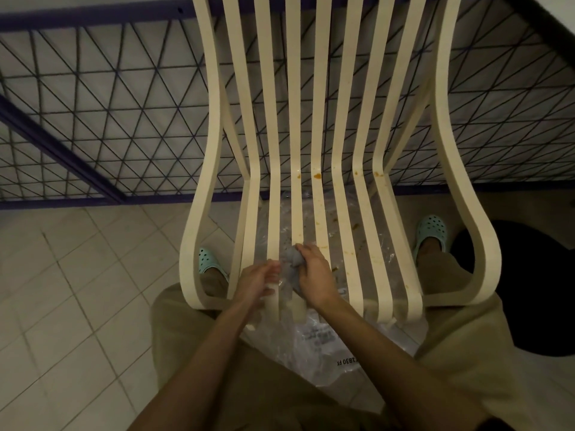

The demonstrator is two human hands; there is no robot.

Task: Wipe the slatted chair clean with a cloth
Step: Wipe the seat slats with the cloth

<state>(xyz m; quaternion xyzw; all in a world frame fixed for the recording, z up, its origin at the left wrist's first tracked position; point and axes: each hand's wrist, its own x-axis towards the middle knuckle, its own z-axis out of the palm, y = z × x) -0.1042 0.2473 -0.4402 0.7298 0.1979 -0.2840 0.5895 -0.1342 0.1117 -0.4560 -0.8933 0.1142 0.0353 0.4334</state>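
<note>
head view: the chair (214,119) fills the middle of the frame, seen from above and in front, with its back rising toward a dark grille (109,104) and its seat running down toward the person's legs. it is made of long, flat cream slats, smooth and hard-looking, that bend where seat meets back, inside a broader frame that curves out on both sides. the left hand (258,278) grips the chair at the front end of a slat, fingers and thumb curled round it, apparently to steady it. the right hand (315,275) holds the cloth (291,259), a soft grey wad bunched in its fist, pressed onto a middle slat near the front of the seat, just beside the left hand. as a judgement, the job is partly done at most: orange stains (317,175) sit at the bend, and more drips and streaks run down the middle and right slats, while the left slats look cleaner. the back, the right side and the frame seem left to do. under the seat lies a crinkled clear plastic bag (326,337) with print on it. pale square tiles cover the floor (77,275), and a mint clog (431,228) shows right of the seat.
</note>
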